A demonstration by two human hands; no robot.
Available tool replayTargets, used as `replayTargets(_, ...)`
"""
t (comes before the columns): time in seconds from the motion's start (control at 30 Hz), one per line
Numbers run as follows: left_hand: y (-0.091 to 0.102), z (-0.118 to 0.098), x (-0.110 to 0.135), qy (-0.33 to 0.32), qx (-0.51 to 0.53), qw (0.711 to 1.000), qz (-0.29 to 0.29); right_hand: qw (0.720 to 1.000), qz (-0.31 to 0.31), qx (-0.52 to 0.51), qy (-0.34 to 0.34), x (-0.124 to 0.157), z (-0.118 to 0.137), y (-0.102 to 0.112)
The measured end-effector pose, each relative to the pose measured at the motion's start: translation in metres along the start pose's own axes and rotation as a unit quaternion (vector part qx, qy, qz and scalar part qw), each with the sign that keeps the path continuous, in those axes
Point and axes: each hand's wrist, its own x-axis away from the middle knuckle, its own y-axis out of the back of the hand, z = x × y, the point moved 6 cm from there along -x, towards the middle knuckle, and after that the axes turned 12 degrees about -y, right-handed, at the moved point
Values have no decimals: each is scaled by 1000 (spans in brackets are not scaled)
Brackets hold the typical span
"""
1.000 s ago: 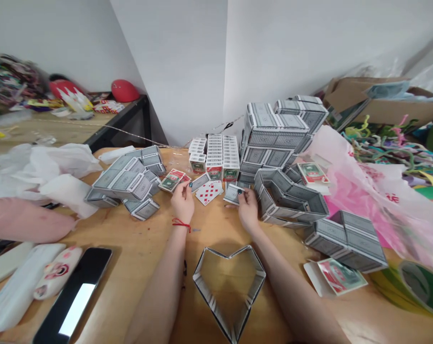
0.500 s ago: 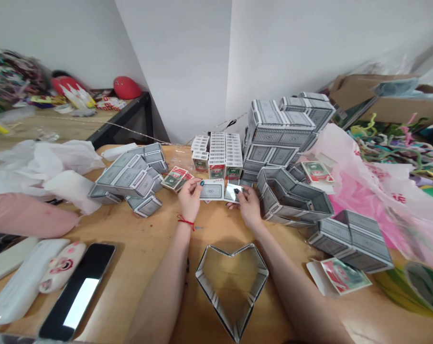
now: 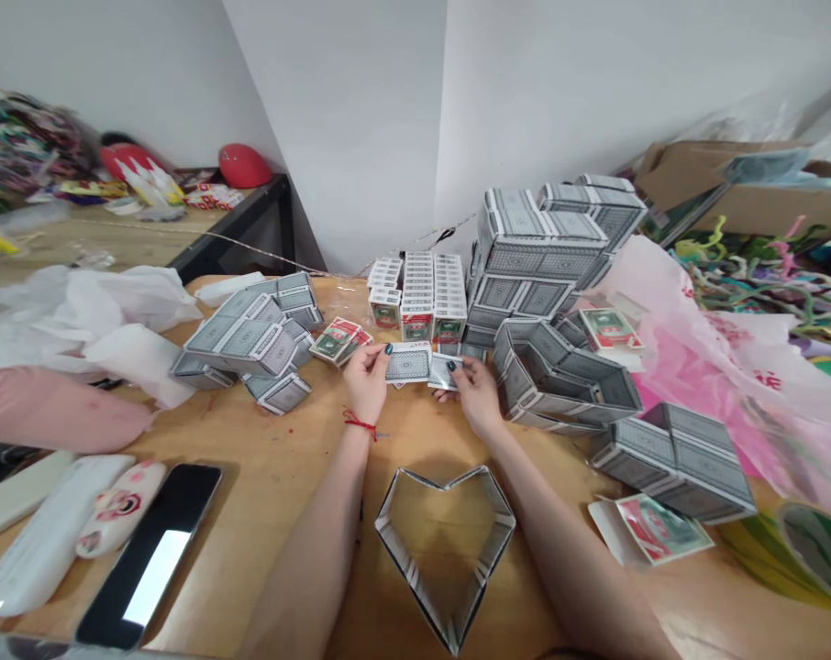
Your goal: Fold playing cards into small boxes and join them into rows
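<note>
Between thumb and fingers, my left hand [image 3: 366, 383] grips a playing card [image 3: 408, 363] with its grey patterned back up. My right hand [image 3: 476, 392] pinches a second playing card [image 3: 444, 370], tilted, its inner end close to the first card's right end. Whether the two cards touch I cannot tell. Behind them stand rows of card boxes [image 3: 416, 298]. A heart-shaped frame of joined cards [image 3: 488, 564] stands on the table between my forearms.
Card-built blocks [image 3: 240, 335] stand at left, with a taller stack [image 3: 526, 243] and an open card frame [image 3: 567, 403] at right. A phone [image 3: 150, 555] lies front left. Opened card boxes [image 3: 663, 529] and a tape roll [image 3: 801, 550] are front right.
The right card has tilted, so its bright glare has faded and its grey pattern shows. My left hand and its card have shifted very slightly; both hands keep their grip.
</note>
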Motion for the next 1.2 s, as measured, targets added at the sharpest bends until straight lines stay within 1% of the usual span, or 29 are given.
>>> replayTargets(0.2,-11,-5,3,16,23,997,66,1000,-4,-8,-1,-1,-1,0)
replayTargets(0.3,-22,-7,9,58,61,989,125,1000,18,-10,1,1,-1,-5)
replayTargets(0.37,-27,-8,12,78,76,983,146,999,40,0,7,3,0,-8)
replayTargets(0.5,-30,-12,14,82,78,980,162,997,73,24,13,9,4,-13)
replayTargets(0.67,-27,-14,10,81,52,979,181,994,106,23,-11,12,4,-17)
replayTargets(0.83,-26,-12,11,87,43,977,191,993,115,35,-18,12,5,-17)
replayTargets(1.07,-26,-7,11,91,42,973,207,993,108,44,-19,12,5,-15)
replayTargets(1.2,-24,-5,10,90,42,973,209,992,119,46,-18,14,7,-17)
